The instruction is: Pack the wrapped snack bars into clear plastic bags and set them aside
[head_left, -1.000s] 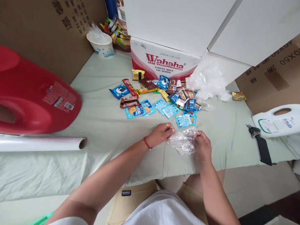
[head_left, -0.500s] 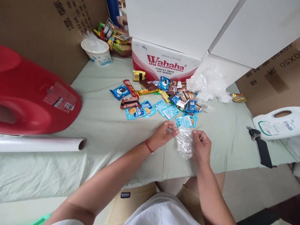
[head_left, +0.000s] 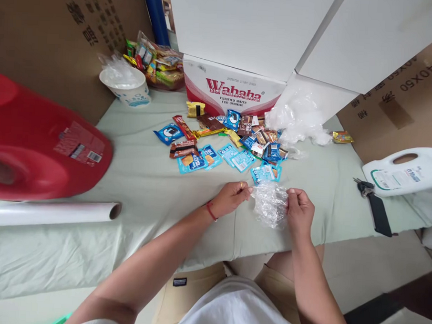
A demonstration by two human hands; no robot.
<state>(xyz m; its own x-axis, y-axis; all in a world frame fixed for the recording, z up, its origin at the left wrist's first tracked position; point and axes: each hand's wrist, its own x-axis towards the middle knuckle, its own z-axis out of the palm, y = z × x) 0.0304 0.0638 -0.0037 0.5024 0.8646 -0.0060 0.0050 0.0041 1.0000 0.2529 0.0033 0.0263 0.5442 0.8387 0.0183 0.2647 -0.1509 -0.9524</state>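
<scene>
A crumpled clear plastic bag (head_left: 270,205) is stretched between my two hands, near the front of the cloth-covered table (head_left: 157,197). My left hand (head_left: 232,198) pinches its left edge. On the opposite side my right hand (head_left: 300,208) grips the other edge with thumb and fingers. Just beyond the bag lie light-blue snack packets (head_left: 265,173). Behind them spreads a loose pile of wrapped snacks, with a blue packet (head_left: 168,133) at its left and a brown cocoa packet (head_left: 246,125) further back.
A white-and-red Wahaba-style carton (head_left: 236,93) backs the snacks, beside a heap of clear plastic bags (head_left: 296,118). At left are a red jug (head_left: 45,145), a film roll (head_left: 49,213) and a paper tub (head_left: 128,89). A white detergent bottle (head_left: 409,173) and black phone-like object (head_left: 378,214) lie right.
My hands have moved apart and the clear bag is spread wider between them. My left fingers have closed on its edge. The view has shifted slightly.
</scene>
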